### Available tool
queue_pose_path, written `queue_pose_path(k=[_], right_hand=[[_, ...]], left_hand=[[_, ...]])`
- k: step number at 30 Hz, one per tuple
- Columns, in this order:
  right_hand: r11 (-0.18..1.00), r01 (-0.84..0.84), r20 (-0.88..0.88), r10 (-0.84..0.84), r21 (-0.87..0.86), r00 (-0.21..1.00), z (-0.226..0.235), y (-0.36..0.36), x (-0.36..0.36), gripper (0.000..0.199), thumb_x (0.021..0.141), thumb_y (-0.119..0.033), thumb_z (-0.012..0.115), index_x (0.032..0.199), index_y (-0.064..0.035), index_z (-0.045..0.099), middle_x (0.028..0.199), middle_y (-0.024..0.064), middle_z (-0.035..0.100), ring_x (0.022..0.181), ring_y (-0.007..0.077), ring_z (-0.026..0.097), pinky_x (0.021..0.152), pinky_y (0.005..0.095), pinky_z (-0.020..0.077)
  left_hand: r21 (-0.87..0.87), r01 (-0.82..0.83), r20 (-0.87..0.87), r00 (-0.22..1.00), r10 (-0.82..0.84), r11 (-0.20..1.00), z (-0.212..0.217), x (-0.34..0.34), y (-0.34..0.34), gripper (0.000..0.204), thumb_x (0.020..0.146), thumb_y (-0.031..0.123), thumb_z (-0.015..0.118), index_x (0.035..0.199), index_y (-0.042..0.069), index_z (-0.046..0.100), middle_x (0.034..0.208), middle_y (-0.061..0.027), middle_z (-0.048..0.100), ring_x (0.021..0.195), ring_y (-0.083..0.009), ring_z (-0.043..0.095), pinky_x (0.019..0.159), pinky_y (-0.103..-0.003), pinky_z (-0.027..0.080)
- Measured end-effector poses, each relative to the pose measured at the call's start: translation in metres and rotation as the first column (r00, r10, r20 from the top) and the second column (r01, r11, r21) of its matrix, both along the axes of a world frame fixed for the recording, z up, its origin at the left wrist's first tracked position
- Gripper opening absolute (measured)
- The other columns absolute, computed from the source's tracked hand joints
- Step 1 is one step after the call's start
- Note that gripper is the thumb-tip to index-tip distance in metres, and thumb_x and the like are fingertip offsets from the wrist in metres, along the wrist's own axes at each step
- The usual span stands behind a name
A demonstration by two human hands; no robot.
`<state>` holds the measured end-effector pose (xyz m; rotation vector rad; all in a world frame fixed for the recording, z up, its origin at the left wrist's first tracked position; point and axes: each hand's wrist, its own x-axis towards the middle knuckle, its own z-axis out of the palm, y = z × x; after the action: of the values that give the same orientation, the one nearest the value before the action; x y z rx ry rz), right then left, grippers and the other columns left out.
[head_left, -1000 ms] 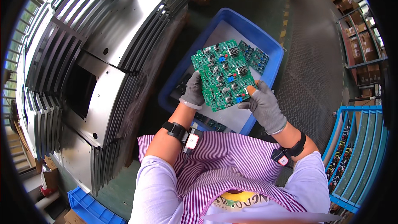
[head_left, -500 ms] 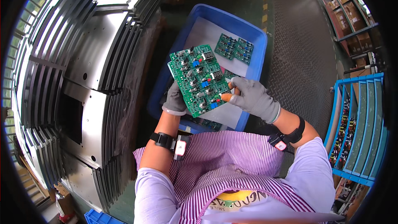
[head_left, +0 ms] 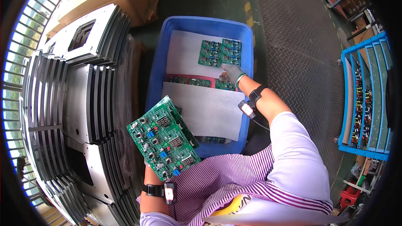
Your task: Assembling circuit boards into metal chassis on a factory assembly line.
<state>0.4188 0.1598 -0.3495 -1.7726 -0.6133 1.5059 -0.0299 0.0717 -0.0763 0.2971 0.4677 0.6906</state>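
Note:
My left hand (head_left: 147, 164), mostly hidden behind the green circuit boards (head_left: 164, 139), is closed on them low at the left. At least two of these boards overlap; the top one carries three digit displays, blue parts and small knobs. My right hand (head_left: 230, 75), in a grey glove with bare fingertips, reaches into the blue bin (head_left: 155, 73). Its fingers look apart at the near edge of the right-hand circuit board (head_left: 231, 51). Beside that board another circuit board (head_left: 209, 53) lies on a white sheet (head_left: 182, 52).
Nearer in the bin, a second white sheet (head_left: 205, 106) partly covers more boards (head_left: 199, 83) over pink material. Stacked metal panels (head_left: 77, 109) rise on the left, with cardboard boxes (head_left: 100, 4) behind. A blue rack (head_left: 366, 100) of boards stands at the right.
My right hand has left the held boards and moved forward into the bin. My left hand has brought its boards nearer and to the left. The view has shifted, showing more of the bin.

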Motion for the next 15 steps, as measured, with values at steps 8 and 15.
queue_pose_path(k=[8,15], right_hand=[[0.818,-0.373,0.592,0.574,-0.437,0.565,0.047,0.084,-0.148,0.046,0.074,-0.037,0.066,0.102,-0.0023,0.053,0.094,0.0136,0.064,0.082,0.0283,0.063,0.076,0.0389,0.0504],[0.748,0.662,0.365,-0.627,0.037,0.688,-0.125,0.035,-0.071,0.037,0.08,-0.034,0.061,0.1,-0.0041,0.052,0.094,0.0105,0.061,0.08,0.0205,0.06,0.06,0.0333,0.0497]], left_hand=[[-0.029,-0.106,-0.179,0.979,0.099,0.994,0.018,-0.064,-0.065,0.047,0.088,0.034,0.049,0.127,0.008,0.043,0.123,-0.0128,0.051,0.108,-0.0293,0.053,0.09,-0.049,0.045],[-0.092,-0.074,-0.154,0.986,0.059,0.993,-0.001,-0.042,-0.052,0.048,0.089,0.035,0.048,0.128,0.008,0.043,0.124,-0.0128,0.05,0.109,-0.0295,0.052,0.09,-0.05,0.044]])
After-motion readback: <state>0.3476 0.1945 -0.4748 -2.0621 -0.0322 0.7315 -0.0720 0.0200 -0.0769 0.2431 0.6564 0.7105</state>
